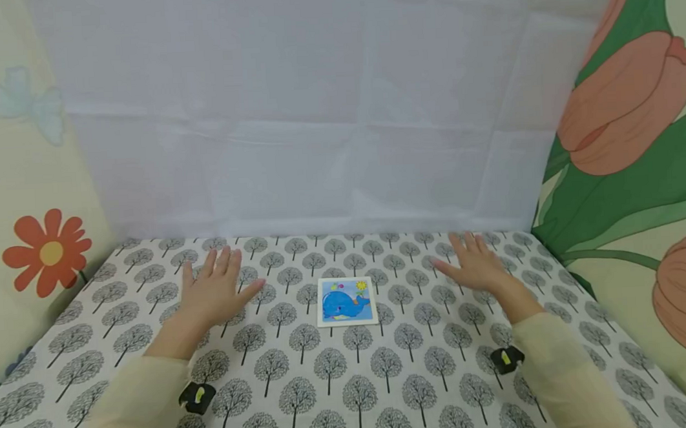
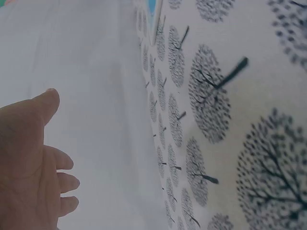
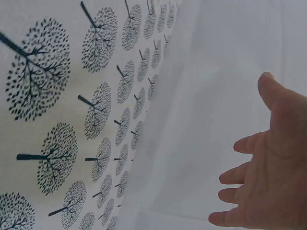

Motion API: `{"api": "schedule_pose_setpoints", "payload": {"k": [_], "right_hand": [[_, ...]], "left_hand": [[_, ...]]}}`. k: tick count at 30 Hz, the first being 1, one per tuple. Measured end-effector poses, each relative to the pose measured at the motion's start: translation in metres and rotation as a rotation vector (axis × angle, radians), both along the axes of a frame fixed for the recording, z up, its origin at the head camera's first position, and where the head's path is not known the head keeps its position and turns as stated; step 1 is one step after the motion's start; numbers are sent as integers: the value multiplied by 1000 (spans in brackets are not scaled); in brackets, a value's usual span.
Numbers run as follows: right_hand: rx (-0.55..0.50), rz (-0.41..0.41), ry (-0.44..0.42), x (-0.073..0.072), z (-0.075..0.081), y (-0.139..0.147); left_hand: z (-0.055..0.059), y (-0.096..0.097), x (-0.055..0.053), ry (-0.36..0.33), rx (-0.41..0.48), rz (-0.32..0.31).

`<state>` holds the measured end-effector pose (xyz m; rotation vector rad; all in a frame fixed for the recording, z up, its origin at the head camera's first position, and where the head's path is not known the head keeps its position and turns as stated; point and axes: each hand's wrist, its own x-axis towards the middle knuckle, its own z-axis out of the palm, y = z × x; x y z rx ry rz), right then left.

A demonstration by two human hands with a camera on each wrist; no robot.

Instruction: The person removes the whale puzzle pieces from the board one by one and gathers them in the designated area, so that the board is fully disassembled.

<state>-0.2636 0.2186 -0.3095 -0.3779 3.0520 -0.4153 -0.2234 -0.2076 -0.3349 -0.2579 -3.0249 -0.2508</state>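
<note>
In the head view a square picture [image 1: 346,302] of a blue whale with a white border lies flat on the cloth, midway between the hands. My left hand [image 1: 214,293], palm down with fingers spread, is to its left, holding nothing. On the other side my right hand [image 1: 475,265] is spread the same way and also holds nothing. Both wrist views show the palm side, with the left hand [image 2: 29,167] at the left edge and the right hand [image 3: 268,167] at the right edge. A sliver of the picture's edge [image 2: 156,21] shows at the top of the left wrist view.
A white cloth printed with black trees [image 1: 328,370] covers the table. Behind it hangs a plain white sheet [image 1: 314,112]. Walls with a red flower [image 1: 51,253] on the left and large tulips [image 1: 628,108] on the right flank the table. Small black devices sit at both wrists.
</note>
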Motion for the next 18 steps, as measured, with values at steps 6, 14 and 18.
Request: {"api": "schedule_pose_setpoints", "payload": {"k": [6,14,18], "right_hand": [[-22,32,25,-3,4,-11],[-77,48,18,-6,3,-25],[-101,55,22,-8,0,-33]], "left_hand": [[7,13,-6,3,0,-7],[10,34,-10,-28,91,-34],[4,42,-12,-9,138,-47]]}}
